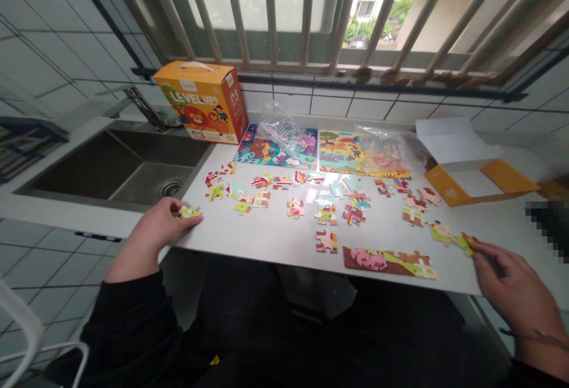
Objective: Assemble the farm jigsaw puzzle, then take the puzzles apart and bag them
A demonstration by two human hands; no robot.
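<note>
My left hand (171,222) is closed on a yellow-green puzzle piece (189,211) at the counter's left front. On the right, the fingers of my right hand (502,263) pinch a small green and brown puzzle piece (466,243), which lies against or close beside a green and pink piece (441,233). A joined strip of puzzle pieces with a pink pig (368,259) lies along the front edge. Between my hands are several loose pieces, among them a cow piece (295,207), a piece with a car (326,209) and a pink and brown piece (326,240).
An orange puzzle box (202,103) stands beside the sink (120,166). Two picture sheets (278,154) lie at the back, with clear plastic wrap (279,126) on them. At the right back sits an opened white and orange box (480,178). Window bars (306,15) rise behind the counter.
</note>
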